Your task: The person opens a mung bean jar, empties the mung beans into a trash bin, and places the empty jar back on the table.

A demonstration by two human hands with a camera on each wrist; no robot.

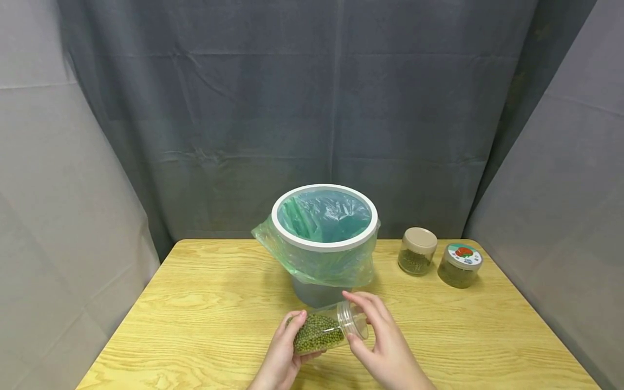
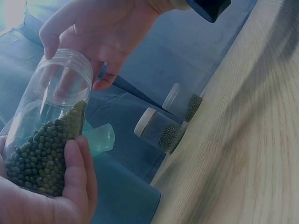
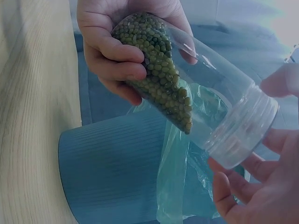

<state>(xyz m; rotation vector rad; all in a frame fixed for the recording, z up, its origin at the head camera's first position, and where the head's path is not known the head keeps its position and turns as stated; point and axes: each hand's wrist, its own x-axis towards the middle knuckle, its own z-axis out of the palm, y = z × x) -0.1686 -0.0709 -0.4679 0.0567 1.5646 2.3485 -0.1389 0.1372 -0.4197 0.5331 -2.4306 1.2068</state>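
My left hand (image 1: 283, 349) grips a clear jar (image 1: 322, 314) around its lower end and holds it tilted over the table. Green mung beans (image 2: 42, 158) fill much of it, sloping along its lower side. At the other end, the thumb and fingers of my right hand (image 1: 385, 346) hold the jar's clear, ridged lid (image 3: 243, 128). In the right wrist view the thumb lies along one side of that lid and the fingertips at the other. Just beyond the jar stands a grey bin (image 1: 317, 295) with a white rim.
A thin green bag (image 1: 331, 271) lines the bin and hangs over its outside. Toward the back right of the wooden table (image 1: 195, 314) stand a beige-lidded jar (image 1: 420, 238) and a jar with a picture on its lid (image 1: 463, 253). Grey cloth (image 1: 244, 119) hangs behind and at both sides.
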